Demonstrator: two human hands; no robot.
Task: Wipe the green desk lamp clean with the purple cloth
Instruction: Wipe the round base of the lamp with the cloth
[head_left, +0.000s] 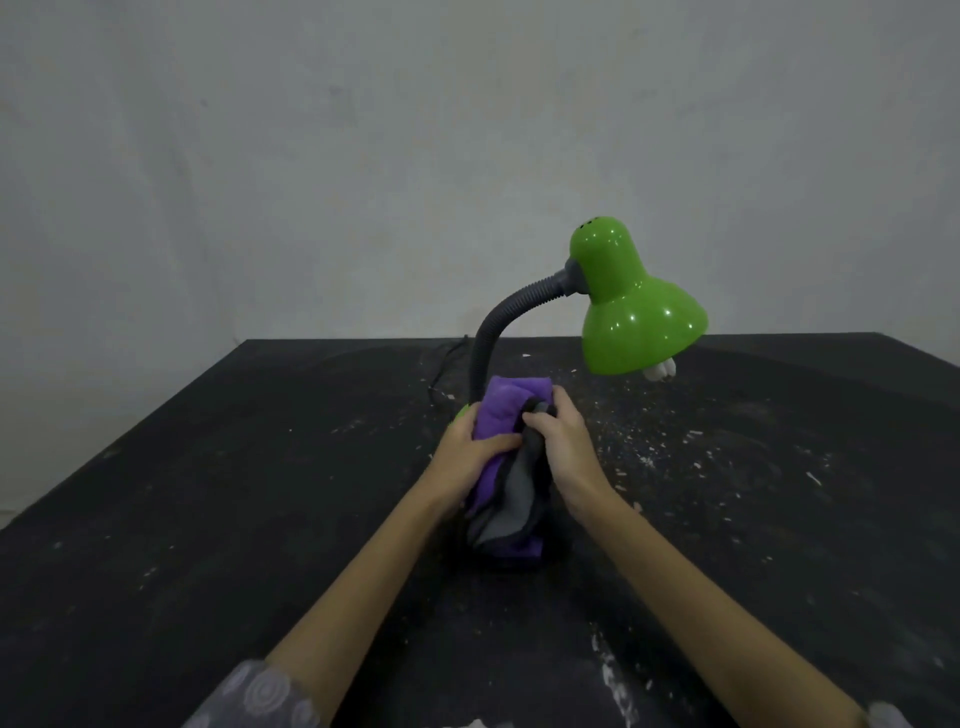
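Green desk lamp (631, 306): stands toward the far middle of the dark surface (208, 493), its glossy bell-shaped shade tilted down and to the right, a white bulb (661, 370) showing under the shade's rim. Grey flexible neck (498, 332) arches from the shade's collar down and left to the base, which is almost wholly hidden; only a sliver of green shows at the cloth's left edge. Purple cloth (498, 415): bunched over the lamp base, purple on one face and grey with a dark border on the other, its lower end trailing toward the viewer and lying on the surface. Left hand (470, 452): grip closed on the cloth's left side, fingers pressed across the purple fold. Right hand (558, 436): grip closed on the grey part of the cloth, fingertips pinching it near the top of the bundle, just beside the left hand. Both forearms reach in from the near edge; a grey patterned sleeve (260, 696) shows at the left arm. Black cord (447, 364): runs from behind the lamp base toward the far edge. Surface: black, scuffed, strewn with pale flecks and chips, thickest to the right of the lamp. Behind it, a plain grey wall (363, 156).
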